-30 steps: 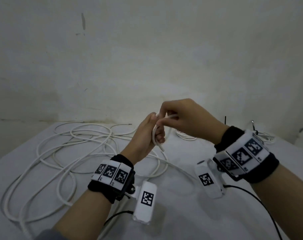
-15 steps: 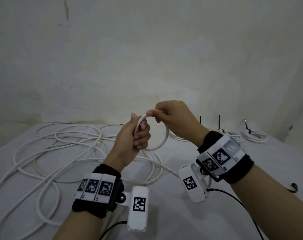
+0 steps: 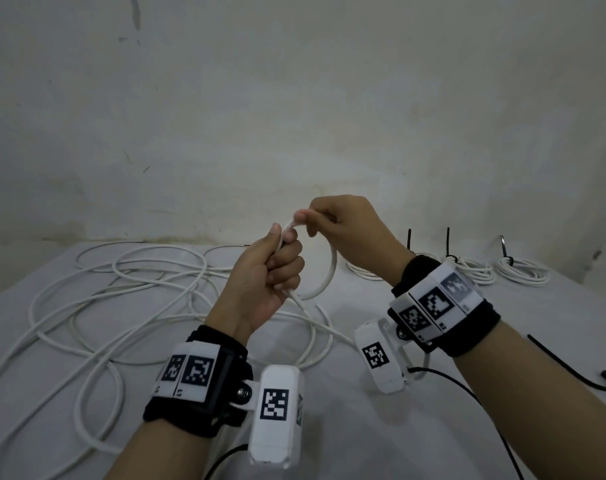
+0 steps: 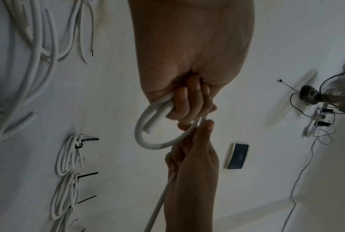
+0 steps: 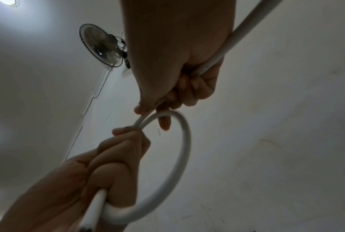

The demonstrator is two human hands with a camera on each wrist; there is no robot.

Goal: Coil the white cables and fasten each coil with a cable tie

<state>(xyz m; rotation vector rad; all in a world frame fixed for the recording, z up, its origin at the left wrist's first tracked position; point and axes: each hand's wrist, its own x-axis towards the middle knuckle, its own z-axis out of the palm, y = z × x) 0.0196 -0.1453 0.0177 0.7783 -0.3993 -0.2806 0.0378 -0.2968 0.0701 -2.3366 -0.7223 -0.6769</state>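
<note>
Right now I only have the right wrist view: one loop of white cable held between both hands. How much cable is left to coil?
Observer: Plenty. The white cable runs down from your left grip into wide tangled loops on the table, on your left.
Operator: Any coils already done?
Observer: Yes. At least three finished coils lie along the far right of the table, each with a black tie sticking up.
Operator: Is a spare tie nearby?
Observer: One loose black cable tie lies on the table, right of your right forearm.
</note>
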